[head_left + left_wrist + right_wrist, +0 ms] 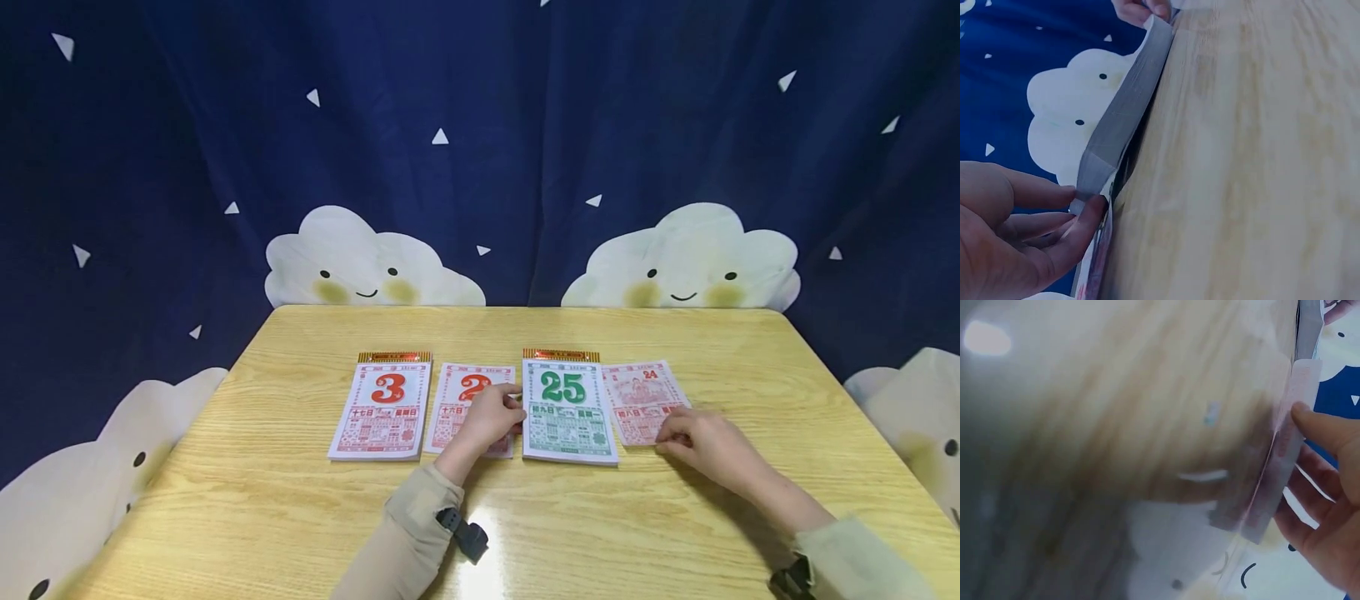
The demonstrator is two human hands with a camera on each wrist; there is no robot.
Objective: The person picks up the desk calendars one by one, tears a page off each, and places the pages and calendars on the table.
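Note:
A tear-off calendar pad (570, 421) with a green 25 lies on the table, under a red and gold header strip. My left hand (487, 419) pinches its left edge; in the left wrist view thumb and fingertips meet at the near corner of the thick page stack (1125, 106). Right of the pad lies a loose calendar sheet (637, 400) with a red 24, its left edge against the pad. My right hand (708, 448) holds that sheet by its lower right corner, the thumb on top in the right wrist view. My left forearm and hand partly cover another loose sheet (448, 387), with a red 2.
Leftmost stands a second calendar pad (381, 421), showing a red 3, beside the sheet with the 2. All lie in a row on a wooden-topped table (247, 467). Behind it hangs a dark blue curtain (480, 183) printed with clouds and triangles.

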